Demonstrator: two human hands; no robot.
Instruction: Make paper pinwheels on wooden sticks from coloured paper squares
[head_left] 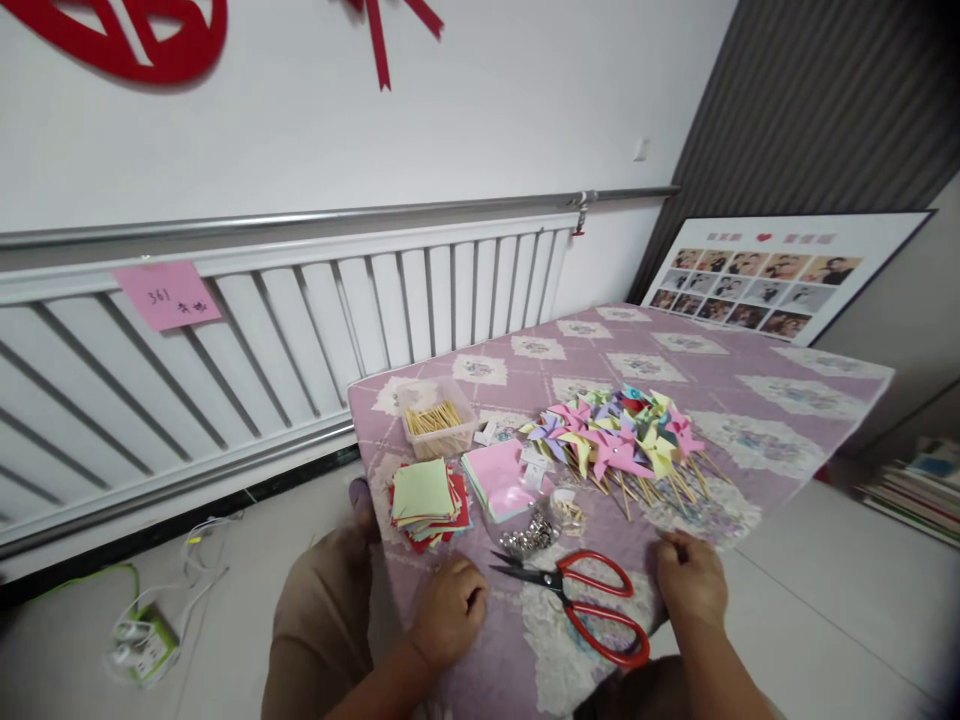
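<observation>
My left hand (448,610) rests on the purple patterned table (780,380) with its fingers curled into a loose fist, nothing visible in it. My right hand (691,580) lies at the table's near right edge, fingers bent down onto the cloth. Between them are red-handled scissors (592,602), blades pointing left, untouched. Beyond lie a small heap of metal pins (529,537), a stack of coloured paper squares (427,497), pink and green sheets (499,478), and a pile of paper pinwheels on sticks (626,440).
A clear box of wooden sticks (437,425) stands at the table's far left. A white radiator (262,330) with a pink note (166,295) runs along the wall. A photo board (765,280) leans at right; books (915,490) and a power strip (142,645) lie on the floor.
</observation>
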